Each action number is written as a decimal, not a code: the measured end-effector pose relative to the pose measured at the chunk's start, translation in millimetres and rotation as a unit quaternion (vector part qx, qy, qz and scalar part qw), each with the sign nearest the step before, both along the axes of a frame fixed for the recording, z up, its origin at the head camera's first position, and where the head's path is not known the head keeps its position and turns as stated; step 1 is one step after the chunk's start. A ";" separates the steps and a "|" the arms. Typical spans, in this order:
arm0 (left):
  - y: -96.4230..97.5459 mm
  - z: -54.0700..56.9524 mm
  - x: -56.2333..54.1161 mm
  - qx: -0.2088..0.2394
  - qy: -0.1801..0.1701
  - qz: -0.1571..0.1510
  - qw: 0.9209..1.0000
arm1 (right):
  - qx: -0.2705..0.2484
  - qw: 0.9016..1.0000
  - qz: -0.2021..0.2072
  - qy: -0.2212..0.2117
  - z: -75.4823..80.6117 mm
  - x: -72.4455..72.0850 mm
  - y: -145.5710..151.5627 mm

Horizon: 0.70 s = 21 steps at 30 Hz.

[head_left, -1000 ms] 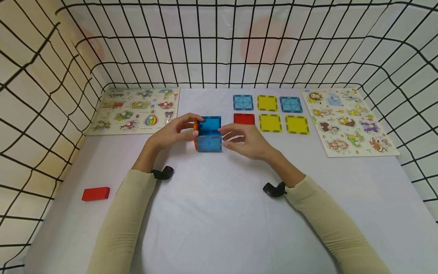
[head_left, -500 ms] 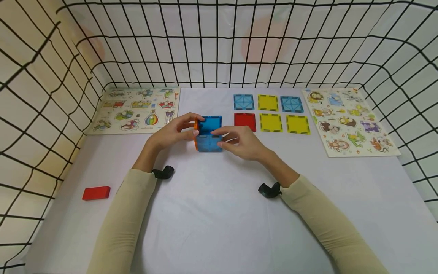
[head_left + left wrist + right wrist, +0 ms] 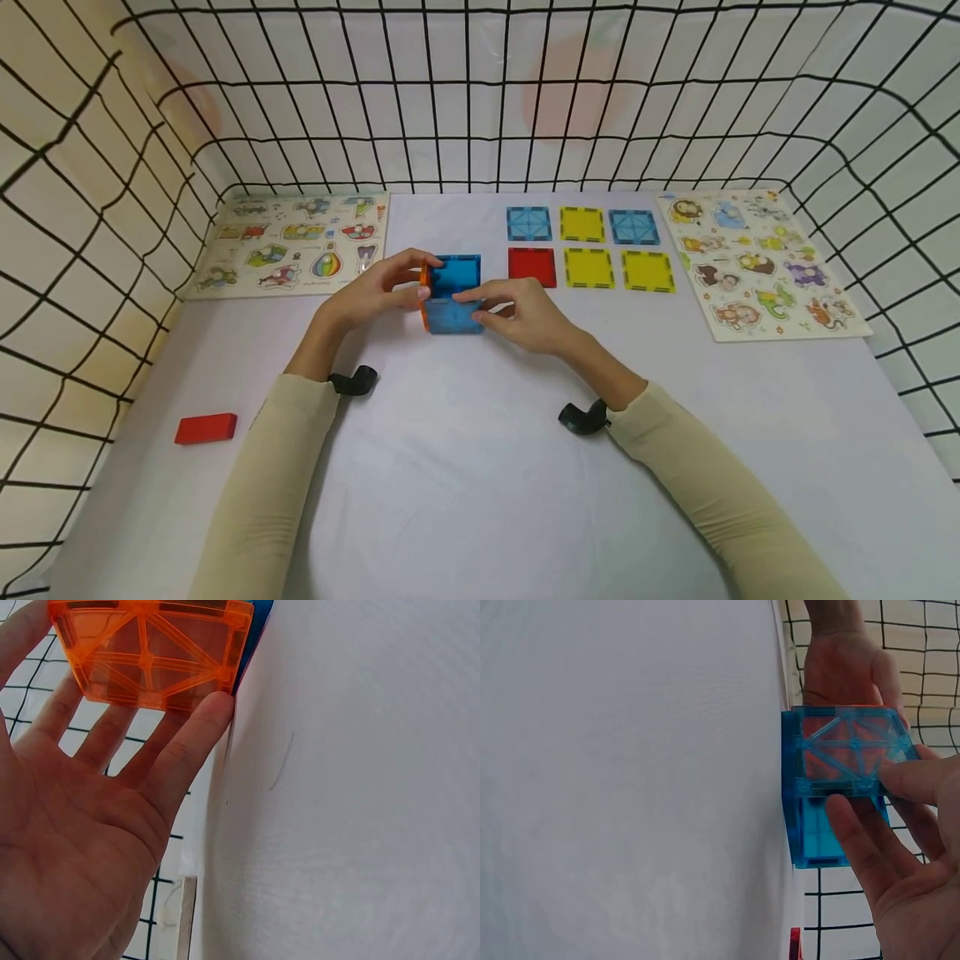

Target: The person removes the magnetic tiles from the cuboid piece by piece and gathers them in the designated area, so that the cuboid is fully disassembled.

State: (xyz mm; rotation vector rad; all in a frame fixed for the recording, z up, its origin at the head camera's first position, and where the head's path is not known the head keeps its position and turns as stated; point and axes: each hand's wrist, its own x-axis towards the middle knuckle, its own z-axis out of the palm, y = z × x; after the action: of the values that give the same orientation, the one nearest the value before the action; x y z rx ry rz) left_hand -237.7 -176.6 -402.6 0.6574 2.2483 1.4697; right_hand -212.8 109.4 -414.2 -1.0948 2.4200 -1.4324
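Note:
A small structure of translucent magnetic tiles stands on the white cloth in the head view. Its left side is an orange tile (image 3: 150, 656), and a blue tile (image 3: 459, 273) forms the back. My left hand (image 3: 373, 290) holds the orange tile by its edges, thumb at the near edge and fingers reaching to the far one. With my right hand (image 3: 528, 315) I pinch the front blue tile (image 3: 847, 746) near its right edge, thumb and fingertips on either side. In the right wrist view, the orange tile and left palm show through this tile.
Behind the right hand lie a red tile (image 3: 532, 267) and several yellow tiles (image 3: 588, 267) and blue tiles (image 3: 528, 223). Picture puzzle boards lie at left (image 3: 288, 246) and right (image 3: 761, 267). A red block (image 3: 206, 428) sits front left. Black wire mesh (image 3: 480, 108) encloses the table.
My right hand has moved left, its index finger from the structure's right edge to over the front blue tile's top edge. My left hand keeps its hold on the orange tile.

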 end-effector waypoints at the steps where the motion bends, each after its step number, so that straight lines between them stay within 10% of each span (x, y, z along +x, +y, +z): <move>1: -1.8 -4.7 -2.4 0.002 0.001 -0.001 1.000 | -0.001 1.000 -0.002 0.003 0.0 0.5 -0.3; 4: -6.5 -18.4 -9.9 0.011 0.008 -0.007 1.000 | -0.004 1.000 -0.007 0.013 -0.5 1.5 -0.7; 21: -4.8 -17.2 -10.2 0.016 0.032 -0.018 0.999 | -0.023 0.996 -0.087 0.011 5.3 -0.1 33.5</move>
State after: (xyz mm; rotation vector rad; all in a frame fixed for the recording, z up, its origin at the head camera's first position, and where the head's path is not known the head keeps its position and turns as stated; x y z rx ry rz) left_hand -247.9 -181.4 -419.8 0.7604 2.2528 1.4914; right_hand -212.9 142.9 -408.9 -0.9337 2.5659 -1.5409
